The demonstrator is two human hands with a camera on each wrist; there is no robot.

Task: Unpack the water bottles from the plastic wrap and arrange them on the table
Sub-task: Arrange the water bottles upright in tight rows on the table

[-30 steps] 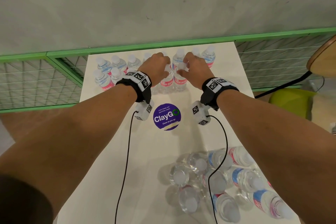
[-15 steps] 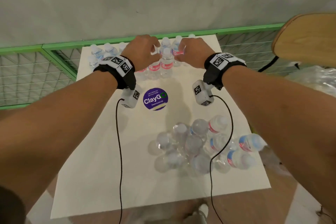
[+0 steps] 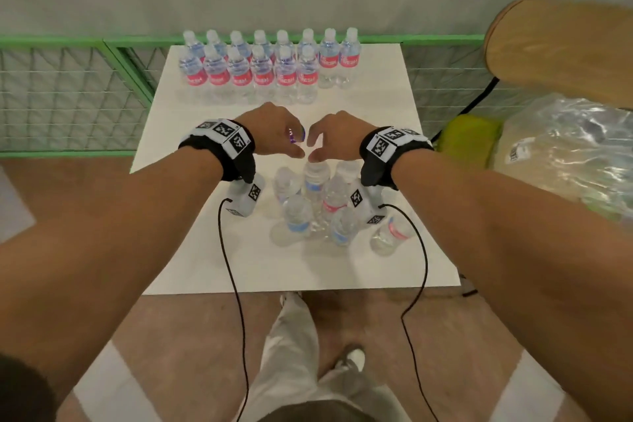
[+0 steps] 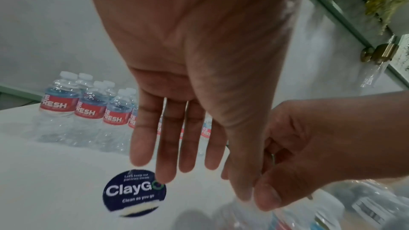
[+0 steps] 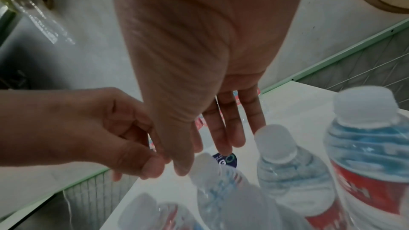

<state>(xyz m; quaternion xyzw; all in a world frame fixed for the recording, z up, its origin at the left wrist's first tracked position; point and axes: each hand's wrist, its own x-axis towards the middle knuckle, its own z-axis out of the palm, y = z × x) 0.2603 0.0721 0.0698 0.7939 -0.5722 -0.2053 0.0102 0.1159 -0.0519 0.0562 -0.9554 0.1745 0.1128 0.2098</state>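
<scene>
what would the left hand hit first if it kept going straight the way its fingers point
Probably the white table at the round ClayGo sticker: the left hand's straight fingers slant down toward it. The arranged bottles stand farther back; depth is uncertain.

Bare table [image 3: 370, 106] separates the far bottle rows [image 3: 263, 68] from the near cluster [image 3: 318, 205].

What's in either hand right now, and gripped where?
Nothing. The left hand and the right hand hover empty, fingers loosely extended, above the near bottles. Their thumbs come close together over one cap, with no grip visible.
</scene>
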